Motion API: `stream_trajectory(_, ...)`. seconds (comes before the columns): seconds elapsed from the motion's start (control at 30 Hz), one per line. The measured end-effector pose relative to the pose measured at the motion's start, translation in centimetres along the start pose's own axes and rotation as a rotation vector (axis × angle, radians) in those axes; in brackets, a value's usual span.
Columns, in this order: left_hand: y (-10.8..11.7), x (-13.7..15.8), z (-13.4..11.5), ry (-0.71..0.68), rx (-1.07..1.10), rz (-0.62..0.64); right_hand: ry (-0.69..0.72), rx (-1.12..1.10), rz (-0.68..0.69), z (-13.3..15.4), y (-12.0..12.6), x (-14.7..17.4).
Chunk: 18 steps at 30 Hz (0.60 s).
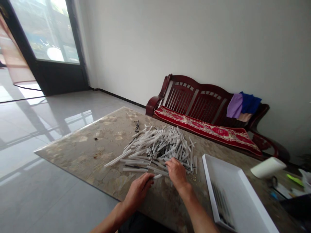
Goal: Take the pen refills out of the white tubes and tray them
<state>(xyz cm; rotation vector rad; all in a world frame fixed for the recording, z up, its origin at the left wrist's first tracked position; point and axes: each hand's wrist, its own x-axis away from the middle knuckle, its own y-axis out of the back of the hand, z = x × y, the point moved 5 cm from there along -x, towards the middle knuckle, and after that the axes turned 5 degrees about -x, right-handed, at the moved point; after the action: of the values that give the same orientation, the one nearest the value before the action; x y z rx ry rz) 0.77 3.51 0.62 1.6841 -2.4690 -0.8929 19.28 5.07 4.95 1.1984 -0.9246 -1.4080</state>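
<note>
Though untidy, slim white tubes [151,141].

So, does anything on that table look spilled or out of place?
The heap of white tubes looks untidy: they lie at many angles, unlike the slim items lined up in the white tray. Small dark bits lie loose on the tabletop, left of the heap. The white piece at the left hand looks curved, perhaps bent.

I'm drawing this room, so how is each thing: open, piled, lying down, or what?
Pile of tubes: loose, jumbled
Left hand: gripping a white tube
Right hand: curled at the pile's near edge
Box: open, thin sticks inside
Roll: lying on its side
Cloths: draped over the bench's back
Cover: spread on its seat
</note>
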Motion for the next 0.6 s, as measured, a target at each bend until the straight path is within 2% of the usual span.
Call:
stream_trajectory(0.1,0.0,-0.1,0.3,0.033,-0.01,0.016,0.066,0.128,0.106,0.8,-0.5,-1.3)
stream_trajectory(0.3,0.1,-0.3,0.0,0.017,0.0,0.012,0.093,0.138,0.129,1.6,-1.1,-1.6)
stream_trajectory(0.53,0.2,-0.5,0.0,0.03,0.01,-0.015,0.031,0.038,0.031,1.0,-0.6,-1.4)
stream_trajectory(0.6,0.3,-0.5,0.0,0.039,0.011,-0.018,-0.019,-0.155,-0.073,0.2,0.0,-0.8)
